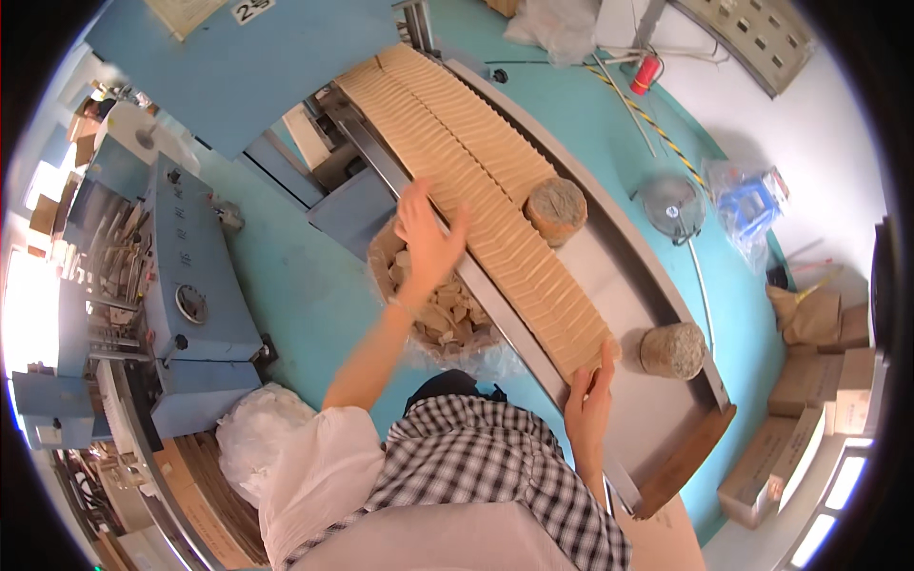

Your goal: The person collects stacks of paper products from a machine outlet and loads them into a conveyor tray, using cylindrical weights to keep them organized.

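A long row of brown kraft paper pieces point(476, 181), packed face to face with wavy edges, runs along a metal chute point(609, 290). My left hand point(428, 238) is at the row's near side, thumb and fingers apart, with nothing seen in it. At the row's lower end, my right hand point(588, 400) has its fingers stretched out against the last pieces. A rough grey cylinder with a brown wrap point(556, 211) sits against the far side of the row. Another grey cylinder point(672, 350) rests in the chute, right of my right hand.
Below my left forearm stands a lined bin point(443, 309) of brown scraps. A blue machine point(257, 71) stands at the chute's far end, another blue machine point(200, 285) at left. Cardboard boxes point(776, 457) and a round fan-like thing point(672, 209) are at right.
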A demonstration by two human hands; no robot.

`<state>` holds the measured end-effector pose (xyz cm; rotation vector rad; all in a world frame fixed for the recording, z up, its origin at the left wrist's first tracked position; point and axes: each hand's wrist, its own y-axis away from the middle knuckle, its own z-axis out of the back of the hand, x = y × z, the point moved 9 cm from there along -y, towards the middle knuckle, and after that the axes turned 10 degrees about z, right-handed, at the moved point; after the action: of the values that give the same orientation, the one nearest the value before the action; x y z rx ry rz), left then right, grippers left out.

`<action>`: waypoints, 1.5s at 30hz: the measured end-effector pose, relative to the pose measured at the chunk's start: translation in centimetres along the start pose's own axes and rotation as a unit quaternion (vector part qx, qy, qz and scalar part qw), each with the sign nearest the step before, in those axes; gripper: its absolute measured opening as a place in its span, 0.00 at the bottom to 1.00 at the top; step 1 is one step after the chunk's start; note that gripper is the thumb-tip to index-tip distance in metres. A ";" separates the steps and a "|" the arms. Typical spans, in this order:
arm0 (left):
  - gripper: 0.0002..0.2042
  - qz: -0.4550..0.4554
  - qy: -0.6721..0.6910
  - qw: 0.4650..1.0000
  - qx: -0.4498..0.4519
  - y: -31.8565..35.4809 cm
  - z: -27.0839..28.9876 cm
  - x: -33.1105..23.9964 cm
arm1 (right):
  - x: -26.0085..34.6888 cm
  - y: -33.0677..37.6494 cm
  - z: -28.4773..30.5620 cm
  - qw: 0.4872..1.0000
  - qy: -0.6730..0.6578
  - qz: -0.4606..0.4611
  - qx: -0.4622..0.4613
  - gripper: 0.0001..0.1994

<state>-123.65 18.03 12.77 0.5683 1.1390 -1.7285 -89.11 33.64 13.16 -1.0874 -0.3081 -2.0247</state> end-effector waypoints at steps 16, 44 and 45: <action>0.37 0.189 -0.108 0.975 -0.044 -12.9 -1.0 9.8 | 0.5 -0.7 -0.1 0.999 -0.027 0.030 -0.008 0.26; 0.23 0.005 -0.309 0.904 0.294 -17.1 -7.2 1.8 | -0.4 -8.3 3.4 0.996 0.079 -0.034 0.024 0.41; 0.22 0.031 -0.363 0.865 0.346 -16.9 -8.3 1.6 | -0.7 -8.7 3.7 0.997 0.059 -0.008 0.051 0.40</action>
<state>-140.41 26.46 15.11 0.2968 -0.0531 -2.0189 -93.16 41.68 16.11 -0.9024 -0.3559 -2.0552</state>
